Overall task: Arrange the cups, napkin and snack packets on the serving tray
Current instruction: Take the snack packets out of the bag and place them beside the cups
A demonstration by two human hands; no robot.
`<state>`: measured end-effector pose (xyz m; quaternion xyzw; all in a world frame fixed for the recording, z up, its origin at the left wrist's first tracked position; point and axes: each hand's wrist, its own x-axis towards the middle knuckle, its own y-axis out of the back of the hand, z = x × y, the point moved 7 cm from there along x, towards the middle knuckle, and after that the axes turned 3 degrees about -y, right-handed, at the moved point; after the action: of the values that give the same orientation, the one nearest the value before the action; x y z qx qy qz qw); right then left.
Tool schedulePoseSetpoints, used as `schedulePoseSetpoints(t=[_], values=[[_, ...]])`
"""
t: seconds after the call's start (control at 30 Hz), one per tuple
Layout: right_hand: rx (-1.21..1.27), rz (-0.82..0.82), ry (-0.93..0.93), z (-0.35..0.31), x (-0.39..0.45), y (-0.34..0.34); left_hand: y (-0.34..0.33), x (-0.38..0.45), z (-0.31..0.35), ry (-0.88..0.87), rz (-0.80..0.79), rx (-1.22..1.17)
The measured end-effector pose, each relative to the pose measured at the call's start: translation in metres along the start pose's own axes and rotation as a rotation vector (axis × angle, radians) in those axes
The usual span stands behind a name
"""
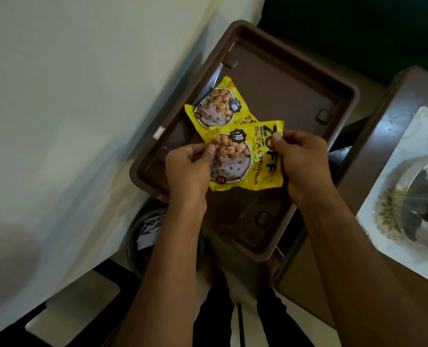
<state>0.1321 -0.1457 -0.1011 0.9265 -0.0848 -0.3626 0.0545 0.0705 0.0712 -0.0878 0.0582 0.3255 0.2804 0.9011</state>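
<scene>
- While both hands work over the brown tray (308, 78), one yellow packet (243, 161) is held between them, above the tray's middle.
- The left hand (186, 169) pinches the packet's left edge with thumb and curled fingers; the right hand (302, 161) pinches the upper right corner in the same way.
- The second packet (215, 106) lies flat on the tray floor near the far left side, and the held one overlaps its near corner. I cannot tell if they touch there.
- I judge the packet as very light and soft, a thin foil pouch with loose pieces inside, so it bends and crinkles easily.
- The foil looks smooth and perhaps a little slippery; the flat sealed edges seem the best place to hold, as the hands do now.
- Squeezing the middle could crush the snack, I think.
- No cups or napkin are on the tray, so much of the task remains.
- At the right, a white plate (393, 236) with a glass cover stands on a brown surface.
</scene>
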Motion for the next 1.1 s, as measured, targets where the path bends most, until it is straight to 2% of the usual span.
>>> schedulePoseSetpoints(t=[0.1,0.2,0.27,0.4,0.53,0.63,0.73,0.83,1.1], values=[[-0.060,0.076,0.127,-0.008,-0.006,0.009,-0.007,-0.005,-0.009,0.106,-0.056,-0.045],[-0.096,0.157,0.240,-0.014,-0.013,0.017,-0.008,-0.011,-0.015,0.146,0.030,-0.125],[-0.171,0.217,0.343,-0.019,-0.018,0.019,-0.009,-0.019,-0.012,0.037,0.132,0.002],[-0.423,0.314,0.535,-0.025,-0.031,0.014,-0.010,-0.048,0.004,-0.290,0.357,0.309],[-0.721,0.367,0.588,-0.021,-0.036,0.011,-0.016,-0.057,0.001,-0.497,0.334,0.356],[-0.695,0.300,0.613,-0.019,-0.033,0.012,-0.014,-0.055,-0.001,-0.569,0.295,0.334],[-0.571,0.225,0.617,-0.020,-0.029,0.016,-0.011,-0.049,-0.005,-0.563,0.272,0.326],[-0.580,0.200,0.618,-0.020,-0.026,0.016,-0.012,-0.050,-0.008,-0.561,0.255,0.365],[-1.023,0.158,0.619,-0.016,-0.021,0.004,0.000,-0.052,-0.030,-0.396,0.191,0.642]])
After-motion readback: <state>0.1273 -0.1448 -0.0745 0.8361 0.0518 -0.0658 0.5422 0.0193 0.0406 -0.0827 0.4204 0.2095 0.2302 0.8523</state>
